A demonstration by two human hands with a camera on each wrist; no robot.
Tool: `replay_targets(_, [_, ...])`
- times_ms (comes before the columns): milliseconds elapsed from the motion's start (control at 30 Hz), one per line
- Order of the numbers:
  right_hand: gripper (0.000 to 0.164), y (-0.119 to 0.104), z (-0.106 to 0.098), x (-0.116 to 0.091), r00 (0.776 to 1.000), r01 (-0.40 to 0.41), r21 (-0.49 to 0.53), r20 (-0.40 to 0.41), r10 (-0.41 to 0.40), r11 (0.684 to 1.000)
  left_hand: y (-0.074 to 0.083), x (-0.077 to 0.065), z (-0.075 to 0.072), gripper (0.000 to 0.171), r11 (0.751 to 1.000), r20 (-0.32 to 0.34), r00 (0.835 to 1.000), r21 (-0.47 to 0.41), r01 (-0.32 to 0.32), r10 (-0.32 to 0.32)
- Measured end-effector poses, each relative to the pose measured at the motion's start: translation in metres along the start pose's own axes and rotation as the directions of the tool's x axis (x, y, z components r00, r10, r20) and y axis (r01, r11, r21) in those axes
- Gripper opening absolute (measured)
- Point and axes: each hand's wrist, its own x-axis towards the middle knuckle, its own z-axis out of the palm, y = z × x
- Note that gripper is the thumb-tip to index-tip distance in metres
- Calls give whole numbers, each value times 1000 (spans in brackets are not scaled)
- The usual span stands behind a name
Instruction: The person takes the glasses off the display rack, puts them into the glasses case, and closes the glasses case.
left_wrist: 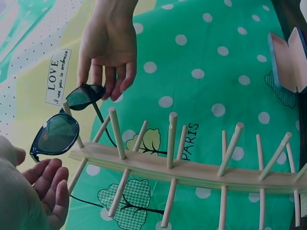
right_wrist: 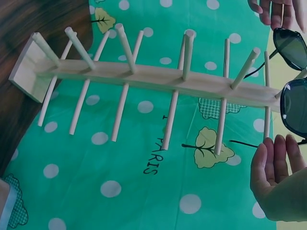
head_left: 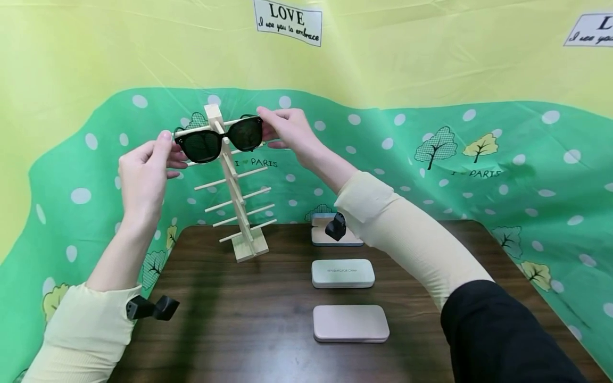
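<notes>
Black sunglasses (head_left: 201, 146) with dark lenses span the top of a wooden peg rack (head_left: 234, 186), lenses facing the head camera. My left hand (head_left: 143, 170) pinches their left end, thumb near the frame corner. At the other end, the right hand (head_left: 292, 130) holds the frame corner between thumb and fingers. Both temples point back past the rack's post, as the left wrist view shows beside the upper pegs (left_wrist: 115, 134). In the right wrist view, the sunglasses (right_wrist: 295, 103) sit at the right edge, partly cut off.
Three glasses cases line the dark wooden table (head_left: 249, 330): an open one (head_left: 330, 235) at the back, a pale closed one (head_left: 342, 279) and a pinkish closed one (head_left: 351, 322) nearer. Behind hangs a green and yellow printed cloth (head_left: 407, 69). The rack's square base (head_left: 258, 243) stands at the back left.
</notes>
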Motion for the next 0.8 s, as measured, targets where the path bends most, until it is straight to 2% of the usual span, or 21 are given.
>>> replay_targets(300, [34,-2,0,-3,1000,-10,19,-29,11,1000,3,-1,4,28,998,-10,1000,-61,-5,4])
replay_targets(433, [32,-4,-2,-6,999,-4,46,-33,6,999,6,-2,6,28,993,-13,1000,-118,-3,1])
replay_targets(567, [31,-7,-3,-8,999,23,72,-33,-21,997,8,-4,7,29,983,-19,1000,-186,-13,10])
replay_targets(800, [28,-9,-6,-13,996,85,104,-9,-84,991,13,-9,8,30,971,-48,998,-237,-42,31])
